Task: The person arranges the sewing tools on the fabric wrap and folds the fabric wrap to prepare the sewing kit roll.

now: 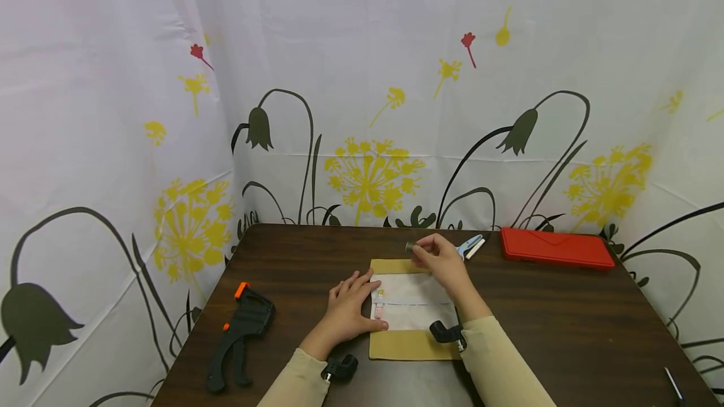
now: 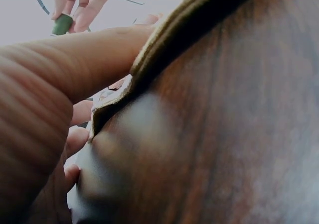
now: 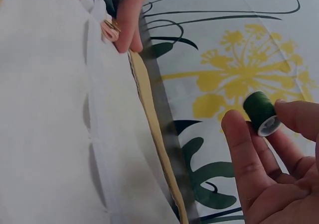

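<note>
A green thread spool [image 3: 259,109] is pinched between the thumb and fingertips of my right hand [image 1: 444,262], raised over the far edge of a fabric piece. That fabric piece [image 1: 415,345] lies on the dark wooden table, tan at both ends with white pocket-like cloth [image 1: 415,287] between. My left hand [image 1: 349,309] rests spread along its left edge, thumb near the front tan band. In the left wrist view, the thumb crosses over the fabric's edge. Close to the left fingers, a small pink-and-white striped strip [image 3: 109,31] sits on the white cloth.
A black clamp [image 1: 243,325] with orange tips lies on the table's left. Behind the right hand are light-blue scissors [image 1: 468,244] and a white stick [image 1: 476,249]. A red case [image 1: 557,248] sits at the back right. A thin pen-like object [image 1: 673,384] lies near the right edge.
</note>
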